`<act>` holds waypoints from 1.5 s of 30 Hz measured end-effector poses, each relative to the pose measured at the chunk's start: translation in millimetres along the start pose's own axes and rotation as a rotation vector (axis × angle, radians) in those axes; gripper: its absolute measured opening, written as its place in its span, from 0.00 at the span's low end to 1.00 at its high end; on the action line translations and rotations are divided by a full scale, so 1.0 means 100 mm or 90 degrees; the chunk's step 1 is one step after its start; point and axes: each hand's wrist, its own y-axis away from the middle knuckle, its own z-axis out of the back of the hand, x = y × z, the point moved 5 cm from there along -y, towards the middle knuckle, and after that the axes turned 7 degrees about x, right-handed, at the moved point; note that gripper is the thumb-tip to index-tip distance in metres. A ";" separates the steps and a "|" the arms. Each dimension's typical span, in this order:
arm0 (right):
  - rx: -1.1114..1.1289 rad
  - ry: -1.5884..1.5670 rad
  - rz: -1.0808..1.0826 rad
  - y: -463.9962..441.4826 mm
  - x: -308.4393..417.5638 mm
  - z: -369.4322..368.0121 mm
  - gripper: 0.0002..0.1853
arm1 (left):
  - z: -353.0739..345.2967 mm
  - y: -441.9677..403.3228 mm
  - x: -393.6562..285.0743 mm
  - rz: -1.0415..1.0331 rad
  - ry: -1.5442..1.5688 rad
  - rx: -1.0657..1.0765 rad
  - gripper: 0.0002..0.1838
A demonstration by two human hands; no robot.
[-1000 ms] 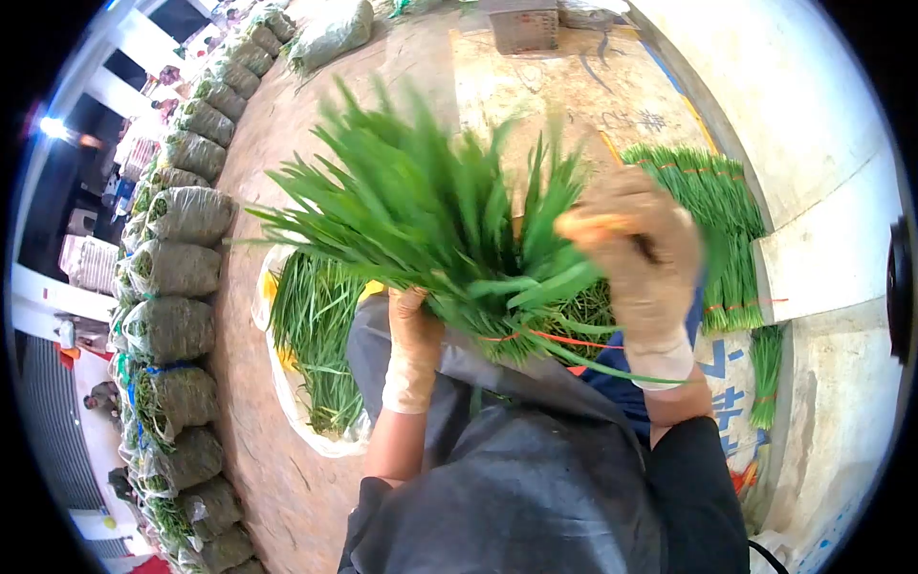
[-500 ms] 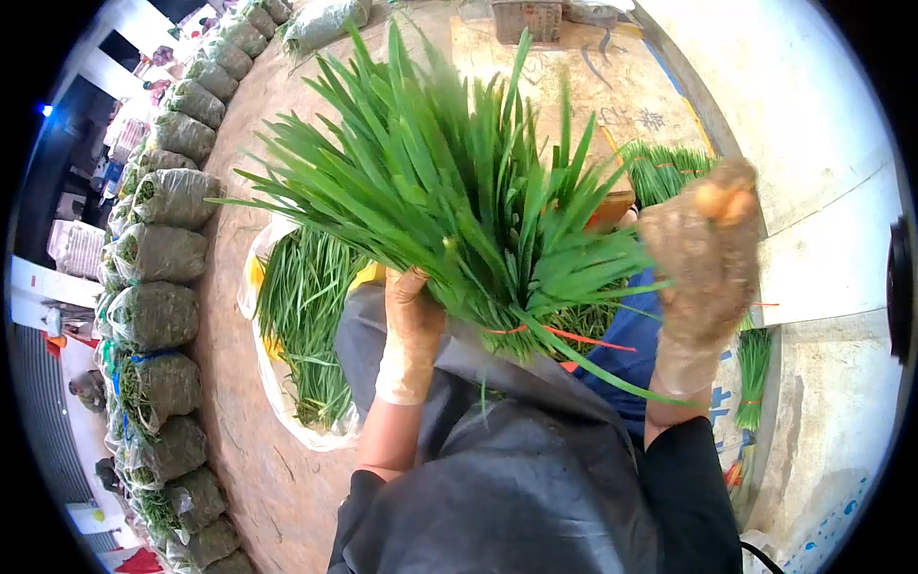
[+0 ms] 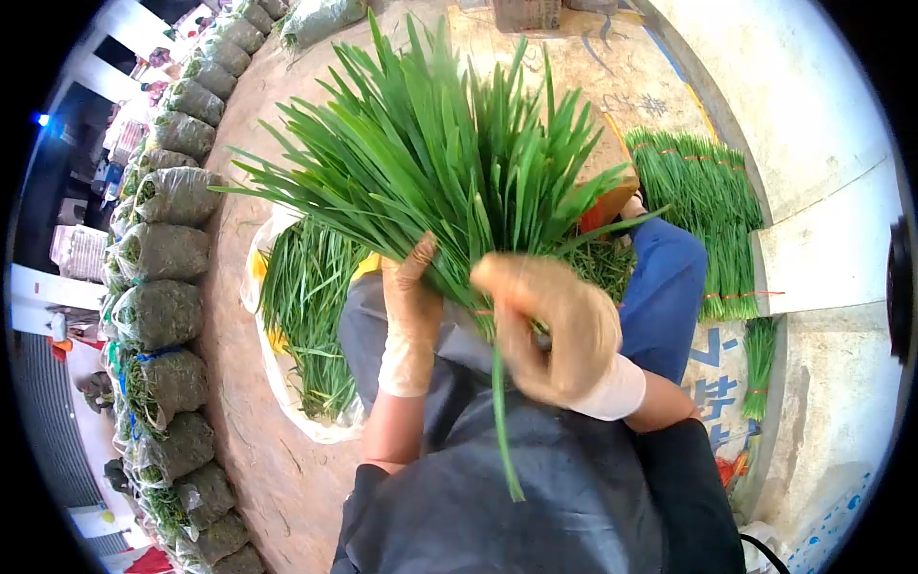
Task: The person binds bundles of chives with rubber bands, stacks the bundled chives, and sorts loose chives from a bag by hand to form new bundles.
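Note:
A large bunch of long green leaves (image 3: 449, 163) fans upward above my lap. My gloved left hand (image 3: 413, 301) is wrapped round the lower left side of the bunch, thumb in front. At the bunch's lower right is my gloved right hand (image 3: 559, 325), blurred, its thumb and fingers curled by the stems; whether they pinch anything is too smeared to tell. A bit of red band (image 3: 483, 313) shows at the stems between the hands. One long leaf (image 3: 503, 430) hangs down over the dark apron (image 3: 497, 497).
Loose leaves (image 3: 311, 306) lie on a white and yellow sack at the left. Banded bundles (image 3: 703, 206) line the right wall, with a smaller bundle (image 3: 757, 368) below. Filled bags (image 3: 163, 316) stand in a row at far left. A crate (image 3: 526, 13) is at the top.
My right hand has swung from the far right in to the base of the bunch. The long red tail there is now mostly hidden. My left hand keeps its hold.

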 end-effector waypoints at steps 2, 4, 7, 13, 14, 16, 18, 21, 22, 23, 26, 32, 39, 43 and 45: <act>-0.177 -0.107 -0.101 0.07 -0.34 -0.14 0.14 | -0.11 0.01 -0.04 -0.013 0.031 0.030 0.33; -0.261 -0.141 -0.107 0.11 -0.37 -0.14 0.17 | -0.12 0.06 -0.07 -0.022 0.038 0.042 0.34; -0.180 -0.078 -0.112 0.02 -0.31 -0.05 0.17 | -0.10 0.07 -0.06 -0.006 0.029 0.044 0.32; -0.126 -0.155 -0.197 0.07 -0.45 -0.18 0.10 | -0.13 0.11 -0.05 -0.004 0.003 0.056 0.28; -0.126 -0.155 -0.197 0.08 -0.47 -0.21 0.10 | -0.10 0.11 -0.04 -0.005 0.003 0.057 0.28; -0.136 -0.389 -0.212 0.06 -0.51 -0.29 0.07 | -0.04 0.11 0.01 0.009 0.066 0.065 0.28; -0.086 -0.381 -0.288 0.05 -0.48 -0.22 0.06 | -0.03 0.11 0.02 0.021 0.055 0.043 0.28; -0.039 -0.492 -0.288 0.05 -0.49 -0.15 0.08 | 0.05 0.09 0.04 0.019 0.056 0.029 0.28; 0.168 -0.341 -0.237 0.00 -0.44 -0.04 0.11 | 0.08 0.08 0.03 0.005 0.069 0.039 0.29; 0.259 -0.221 -0.108 -0.01 -0.37 0.10 0.14 | 0.07 0.08 0.00 -0.018 0.052 0.005 0.32; 0.193 0.127 -0.067 0.03 -0.23 0.42 0.22 | 0.15 0.03 -0.07 -0.060 0.032 0.023 0.34; -0.021 -0.094 0.020 -0.05 -0.06 0.16 0.09 | 0.06 -0.05 -0.04 -0.100 0.000 0.096 0.32; -0.193 -0.120 -0.163 0.12 -0.50 0.04 0.12 | 0.16 0.10 0.03 -0.027 0.077 0.065 0.34; -0.118 0.023 -0.104 0.08 -0.46 0.04 0.14 | 0.16 0.09 0.10 -0.035 0.132 0.128 0.31; -0.083 0.100 -0.094 0.05 -0.42 0.06 0.16 | 0.12 0.09 0.11 -0.012 0.182 0.098 0.29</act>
